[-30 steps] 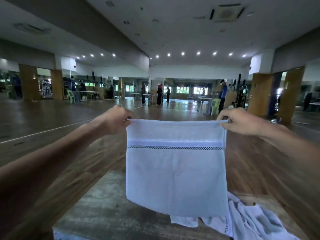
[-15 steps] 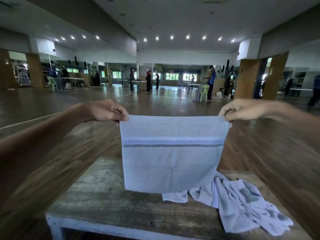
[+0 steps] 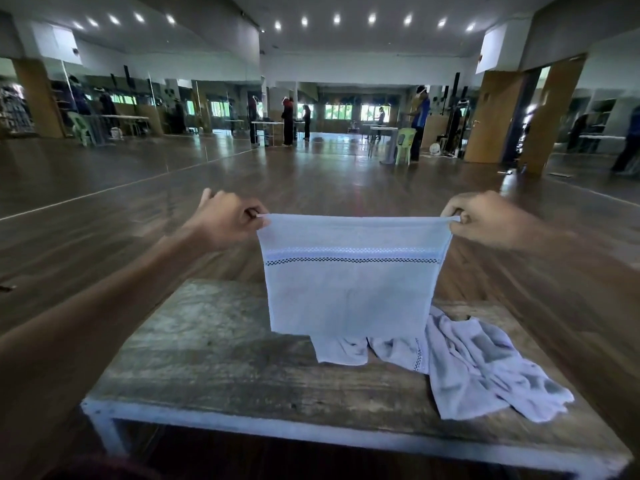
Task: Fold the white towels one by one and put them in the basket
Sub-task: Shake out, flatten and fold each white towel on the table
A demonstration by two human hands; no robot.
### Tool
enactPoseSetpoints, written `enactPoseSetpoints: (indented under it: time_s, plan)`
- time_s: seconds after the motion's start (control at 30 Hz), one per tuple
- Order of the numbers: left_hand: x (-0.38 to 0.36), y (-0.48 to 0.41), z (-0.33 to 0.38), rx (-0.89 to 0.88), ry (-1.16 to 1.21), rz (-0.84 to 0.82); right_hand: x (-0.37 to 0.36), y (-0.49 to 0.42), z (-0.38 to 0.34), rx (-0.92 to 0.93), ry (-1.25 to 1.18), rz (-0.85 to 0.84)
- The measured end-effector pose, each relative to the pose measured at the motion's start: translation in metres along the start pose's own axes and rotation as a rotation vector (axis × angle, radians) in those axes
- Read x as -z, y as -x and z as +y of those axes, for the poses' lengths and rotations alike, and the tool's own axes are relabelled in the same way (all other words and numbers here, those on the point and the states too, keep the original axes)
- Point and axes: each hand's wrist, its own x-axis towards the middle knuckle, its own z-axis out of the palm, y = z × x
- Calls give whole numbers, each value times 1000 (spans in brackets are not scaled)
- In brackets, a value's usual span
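The left hand [image 3: 230,220] and right hand [image 3: 485,216] each pinch a top corner of the white towel [image 3: 349,282], stretched upright above the wooden table [image 3: 214,355]; a crumpled towel [image 3: 481,368] lies on the table's right side.

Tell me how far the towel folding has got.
Done: nothing finished shows. In hand: the left hand and right hand pinch the top corners of one towel, hanging flat over the table. Left: folding it, then the crumpled pile on the table.
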Motion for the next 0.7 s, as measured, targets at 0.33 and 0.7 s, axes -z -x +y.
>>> enactPoseSetpoints:
  time_s: [0.33, 0.7]
  plan:
    - [-60, 159, 4, -181, 226, -295, -93, 133, -3, 101, -97, -145]
    - [-128, 245, 3, 47, 410, -605, -197, 201, -17, 4, -485, -327]
